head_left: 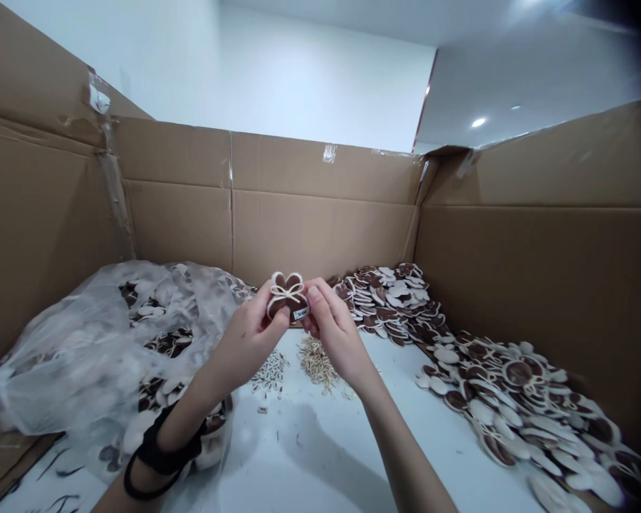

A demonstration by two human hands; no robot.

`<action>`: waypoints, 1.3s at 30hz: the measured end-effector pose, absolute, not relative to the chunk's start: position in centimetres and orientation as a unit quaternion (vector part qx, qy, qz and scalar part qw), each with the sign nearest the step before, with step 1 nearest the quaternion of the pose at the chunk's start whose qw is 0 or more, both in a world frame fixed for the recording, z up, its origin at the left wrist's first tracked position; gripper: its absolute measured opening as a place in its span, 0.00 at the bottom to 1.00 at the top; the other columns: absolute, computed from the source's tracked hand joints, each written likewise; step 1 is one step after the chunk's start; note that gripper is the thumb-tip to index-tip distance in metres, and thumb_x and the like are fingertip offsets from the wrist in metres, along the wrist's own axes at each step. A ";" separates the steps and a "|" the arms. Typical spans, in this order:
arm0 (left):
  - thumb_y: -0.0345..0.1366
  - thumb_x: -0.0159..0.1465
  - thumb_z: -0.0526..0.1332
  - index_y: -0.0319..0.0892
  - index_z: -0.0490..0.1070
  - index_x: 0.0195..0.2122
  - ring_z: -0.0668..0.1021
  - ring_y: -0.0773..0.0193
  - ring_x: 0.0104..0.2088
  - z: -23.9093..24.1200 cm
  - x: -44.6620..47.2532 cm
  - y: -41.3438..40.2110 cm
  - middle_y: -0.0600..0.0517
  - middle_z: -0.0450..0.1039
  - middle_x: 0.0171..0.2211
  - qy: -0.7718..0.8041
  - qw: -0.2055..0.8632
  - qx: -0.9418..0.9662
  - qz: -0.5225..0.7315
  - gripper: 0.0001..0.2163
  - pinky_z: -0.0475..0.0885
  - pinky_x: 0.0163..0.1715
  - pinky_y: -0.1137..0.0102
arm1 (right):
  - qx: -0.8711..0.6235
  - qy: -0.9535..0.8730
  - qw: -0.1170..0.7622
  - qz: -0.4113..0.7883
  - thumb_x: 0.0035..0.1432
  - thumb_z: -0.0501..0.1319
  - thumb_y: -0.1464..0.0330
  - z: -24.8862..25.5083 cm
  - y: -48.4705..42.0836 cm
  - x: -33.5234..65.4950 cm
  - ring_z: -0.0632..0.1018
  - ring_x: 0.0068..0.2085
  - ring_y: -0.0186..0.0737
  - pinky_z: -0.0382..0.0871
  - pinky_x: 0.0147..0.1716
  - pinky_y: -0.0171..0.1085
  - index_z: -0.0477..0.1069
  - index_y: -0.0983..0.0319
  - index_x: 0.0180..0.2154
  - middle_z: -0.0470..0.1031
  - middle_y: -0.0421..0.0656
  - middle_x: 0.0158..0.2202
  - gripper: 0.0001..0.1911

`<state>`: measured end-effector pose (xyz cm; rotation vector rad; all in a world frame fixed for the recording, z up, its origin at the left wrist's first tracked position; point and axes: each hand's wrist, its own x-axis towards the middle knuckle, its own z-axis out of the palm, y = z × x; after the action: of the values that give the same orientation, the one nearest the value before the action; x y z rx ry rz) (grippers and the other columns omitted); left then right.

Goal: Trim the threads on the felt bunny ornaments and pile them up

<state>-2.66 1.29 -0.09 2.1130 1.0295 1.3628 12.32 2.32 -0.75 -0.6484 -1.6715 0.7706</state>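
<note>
Both my hands hold a small brown and cream ornament (287, 295) with a cream string bow and a small tag, lifted above the white table (320, 442). My left hand (248, 335) pinches its left side with thumb and fingers closed. My right hand (332, 324) pinches its right side near the tag. Black bands circle my left wrist. Under my hands lie two little heaps of short string pieces (316, 362).
A clear plastic bag (90, 349) full of similar ornaments lies at the left. Piles of finished ornaments (389, 299) run along the back and down the right side (518, 399). Tall cardboard walls (320, 206) enclose the table on three sides.
</note>
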 end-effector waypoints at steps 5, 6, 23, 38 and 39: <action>0.38 0.66 0.50 0.42 0.62 0.36 0.65 0.66 0.25 0.1 -2.6 0.8 0.55 0.62 0.25 0.373 0.150 0.808 0.431 0.06 0.59 0.25 0.70 | -0.265 -0.709 0.568 0.323 0.64 0.54 0.56 -0.6 2.3 12.2 0.61 0.25 0.31 0.54 0.23 0.33 0.61 0.60 0.28 0.60 0.36 0.25 0.17; 0.39 0.67 0.49 0.42 0.61 0.35 0.66 0.66 0.26 0.1 -2.6 0.8 0.55 0.63 0.26 0.363 0.156 0.806 0.440 0.08 0.60 0.26 0.70 | -0.265 -0.709 0.570 0.319 0.64 0.54 0.57 -0.5 2.2 12.2 0.61 0.25 0.31 0.54 0.23 0.32 0.60 0.60 0.27 0.59 0.36 0.24 0.17; 0.36 0.67 0.51 0.42 0.59 0.28 0.62 0.70 0.25 -1.0 0.0 0.3 0.56 0.57 0.25 0.240 0.363 0.594 0.677 0.10 0.63 0.24 0.77 | -0.196 -0.614 0.572 0.507 0.57 0.58 0.52 -1.0 1.2 11.2 0.49 0.20 0.29 0.44 0.14 0.29 0.57 0.58 0.28 0.51 0.34 0.23 0.19; 0.39 0.67 0.53 0.42 0.58 0.27 0.63 0.71 0.22 -0.1 -1.8 1.2 0.56 0.59 0.22 0.267 0.338 0.579 0.692 0.12 0.63 0.20 0.79 | -0.278 -0.796 0.475 0.253 0.66 0.52 0.59 0.0 0.3 12.3 0.60 0.24 0.32 0.51 0.23 0.35 0.56 0.60 0.26 0.58 0.36 0.23 0.18; 0.40 0.67 0.52 0.42 0.58 0.27 0.63 0.71 0.23 -0.1 -1.9 1.2 0.56 0.59 0.23 0.265 0.338 0.580 0.693 0.12 0.63 0.21 0.79 | -0.270 -0.802 0.466 0.257 0.66 0.52 0.60 0.0 0.3 12.3 0.60 0.24 0.32 0.51 0.23 0.35 0.56 0.60 0.26 0.58 0.36 0.23 0.17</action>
<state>-1.86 1.19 -0.09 1.5103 0.6892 1.8049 12.32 0.29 0.01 -0.6634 -1.9702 0.6310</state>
